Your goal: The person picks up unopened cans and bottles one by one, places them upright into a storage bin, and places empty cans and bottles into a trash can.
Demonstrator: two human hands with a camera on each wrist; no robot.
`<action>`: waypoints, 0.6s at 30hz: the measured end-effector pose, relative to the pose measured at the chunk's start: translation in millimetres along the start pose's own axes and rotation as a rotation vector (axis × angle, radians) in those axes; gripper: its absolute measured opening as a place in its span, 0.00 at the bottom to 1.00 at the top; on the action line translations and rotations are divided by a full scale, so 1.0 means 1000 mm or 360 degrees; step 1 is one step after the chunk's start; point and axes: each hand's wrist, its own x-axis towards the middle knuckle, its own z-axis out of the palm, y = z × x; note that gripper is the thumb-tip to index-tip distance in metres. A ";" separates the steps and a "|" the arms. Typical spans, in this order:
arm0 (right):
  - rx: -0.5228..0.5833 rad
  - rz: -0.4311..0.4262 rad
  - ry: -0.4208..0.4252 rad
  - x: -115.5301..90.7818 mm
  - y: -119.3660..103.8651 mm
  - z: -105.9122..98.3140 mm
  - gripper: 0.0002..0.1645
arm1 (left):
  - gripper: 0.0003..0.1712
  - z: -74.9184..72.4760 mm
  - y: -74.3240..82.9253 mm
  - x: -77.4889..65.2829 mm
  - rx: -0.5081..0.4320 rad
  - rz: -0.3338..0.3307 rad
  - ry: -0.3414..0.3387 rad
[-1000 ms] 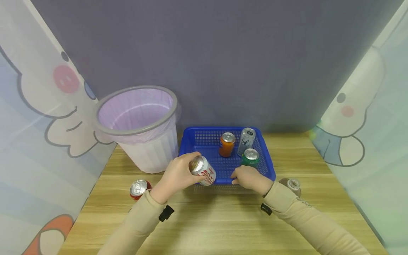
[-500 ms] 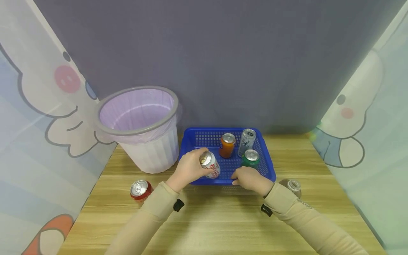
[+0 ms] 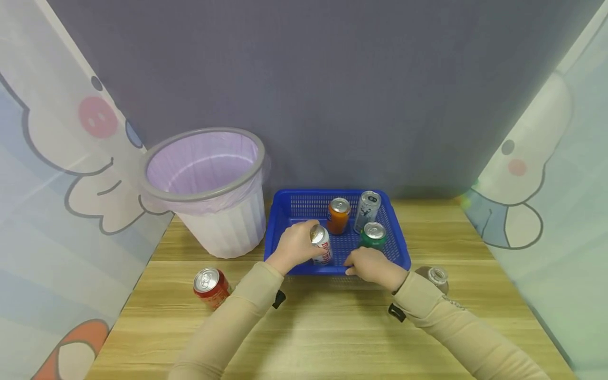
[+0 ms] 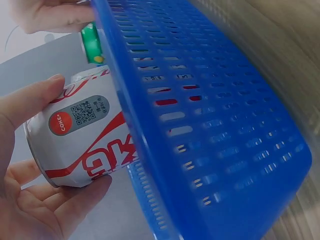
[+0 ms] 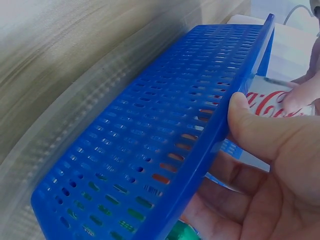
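My left hand (image 3: 296,246) grips a white soda can with red lettering (image 4: 85,130), its lower part inside the blue plastic basket (image 3: 296,270). Thumb and fingers lie on opposite sides of the can in the left wrist view. With the thumb outside and the fingers inside, my right hand (image 3: 372,266) pinches the basket's front rim (image 5: 222,125). Inside the basket stand an orange can (image 3: 338,217), a tall silver can (image 3: 367,212) and a green can (image 3: 372,237), the last just behind the right hand.
A white bin (image 3: 228,227) with a purple liner stands left of the basket. On the wooden table (image 3: 332,327), a red can (image 3: 211,287) is beside the left forearm. A brownish bottle (image 3: 436,278), partly hidden by the right sleeve, stands right of the basket.
My left hand has carried the white can rightward and down into the front of the basket; the can has become more upright. The right hand has stayed on the rim.
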 end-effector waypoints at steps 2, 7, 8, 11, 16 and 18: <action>0.0011 0.0003 -0.0002 0.000 0.000 0.000 0.09 | 0.37 0.002 0.001 0.004 0.0026 -0.0013 -0.0024; 0.0003 -0.0018 0.0010 0.000 0.000 0.000 0.10 | 0.35 0.006 0.004 0.014 0.0076 -0.0023 -0.0082; 0.0005 -0.0020 0.0010 0.000 0.000 0.000 0.11 | 0.35 0.006 0.004 0.016 0.0081 -0.0020 -0.0092; 0.0008 -0.0020 0.0016 0.000 0.001 0.000 0.11 | 0.35 0.007 0.005 0.022 0.0119 -0.0018 -0.0130; 0.0022 -0.0021 0.0033 0.000 0.002 0.001 0.08 | 0.33 0.009 0.006 0.029 0.0136 -0.0051 -0.0206; 0.0021 -0.0035 0.0041 0.000 0.002 0.001 0.07 | 0.31 0.010 0.007 0.030 0.0135 -0.0071 -0.0229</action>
